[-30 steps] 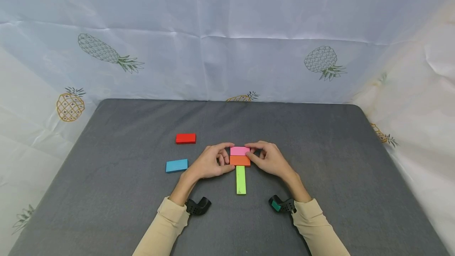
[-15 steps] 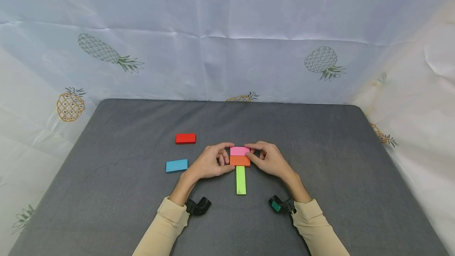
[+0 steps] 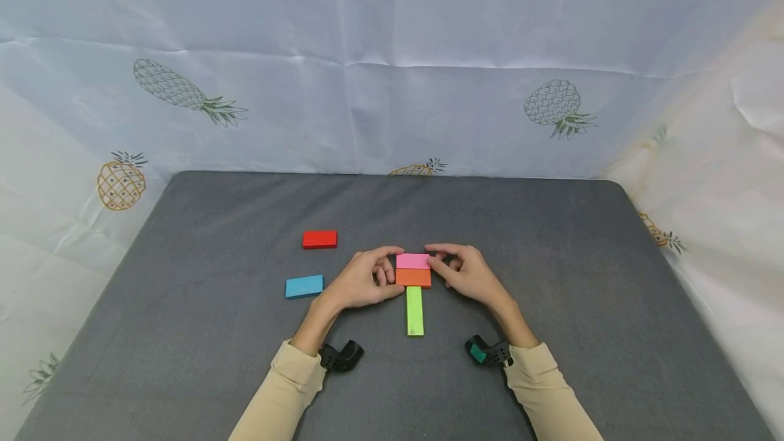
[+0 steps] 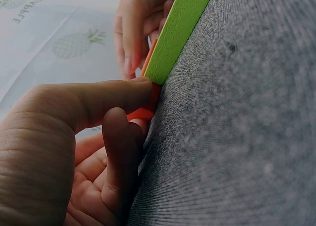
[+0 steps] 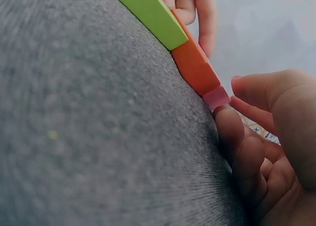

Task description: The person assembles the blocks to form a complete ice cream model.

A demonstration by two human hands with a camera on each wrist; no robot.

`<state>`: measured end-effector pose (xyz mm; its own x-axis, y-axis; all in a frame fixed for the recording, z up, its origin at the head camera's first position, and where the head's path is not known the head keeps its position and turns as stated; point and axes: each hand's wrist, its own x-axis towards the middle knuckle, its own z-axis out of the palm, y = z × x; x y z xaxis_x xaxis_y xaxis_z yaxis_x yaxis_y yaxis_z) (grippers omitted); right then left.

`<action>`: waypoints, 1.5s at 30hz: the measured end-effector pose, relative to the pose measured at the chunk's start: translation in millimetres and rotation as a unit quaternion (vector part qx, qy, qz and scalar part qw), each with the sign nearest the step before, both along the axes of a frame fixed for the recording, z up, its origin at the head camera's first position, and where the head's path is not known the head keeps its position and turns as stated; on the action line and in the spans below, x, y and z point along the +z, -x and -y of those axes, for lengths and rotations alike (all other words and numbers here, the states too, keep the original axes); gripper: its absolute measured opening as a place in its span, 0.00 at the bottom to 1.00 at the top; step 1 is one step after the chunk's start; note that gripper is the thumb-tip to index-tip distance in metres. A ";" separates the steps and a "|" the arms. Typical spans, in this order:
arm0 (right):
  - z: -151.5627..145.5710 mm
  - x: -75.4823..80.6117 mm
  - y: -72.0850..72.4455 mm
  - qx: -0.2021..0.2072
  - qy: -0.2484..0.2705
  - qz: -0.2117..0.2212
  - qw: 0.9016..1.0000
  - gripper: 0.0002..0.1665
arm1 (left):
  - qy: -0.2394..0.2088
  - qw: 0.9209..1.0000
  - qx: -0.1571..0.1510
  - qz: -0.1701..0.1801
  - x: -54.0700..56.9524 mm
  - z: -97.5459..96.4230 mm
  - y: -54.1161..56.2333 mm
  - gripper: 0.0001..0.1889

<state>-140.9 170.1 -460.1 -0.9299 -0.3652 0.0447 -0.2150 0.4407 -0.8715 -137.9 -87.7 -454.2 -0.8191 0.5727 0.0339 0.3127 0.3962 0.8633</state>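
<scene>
In the head view, a pink block [image 3: 413,261] lies flat against the far side of an orange block [image 3: 413,278]. A lime-green block [image 3: 414,312] runs from the orange one toward the person, like a stem. My left hand [image 3: 360,282] grips the pair at their left ends, thumb at the orange block's near corner and index finger at the pink block's far corner. My right hand [image 3: 470,275] is at the right ends. In the right wrist view its thumb is off the blocks, while a fingertip [image 5: 228,122] touches or nearly touches the pink end.
A red block [image 3: 320,239] and a blue block [image 3: 303,286] lie left of the left hand on the grey table [image 3: 551,237]. Black cameras are strapped to both wrists. A pineapple-print cloth [image 3: 367,107] hangs behind the table.
My right hand has shifted slightly right, its thumb and index finger easing off the pink block. The left hand and the blocks look still.
</scene>
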 end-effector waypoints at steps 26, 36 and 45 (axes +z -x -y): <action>-2.8 -1.8 -0.9 0.008 0.004 -0.005 1.000 0.18 | -0.002 1.000 -0.003 0.003 0.6 1.5 0.5 0.33; -4.8 -1.1 -0.1 0.004 0.005 0.023 1.000 0.20 | -0.001 1.000 -0.001 -0.001 0.4 0.3 0.1 0.33; -3.8 -0.7 -0.9 0.000 -0.003 0.021 1.000 0.20 | -0.003 1.000 0.002 0.001 -0.4 0.9 -2.1 0.35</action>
<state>-140.0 173.9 -460.8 -0.9305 -0.3662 0.0031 -0.1783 0.4456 -0.8773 -135.8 -88.6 -454.7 -0.8216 0.5689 0.0357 0.3091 0.3920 0.8665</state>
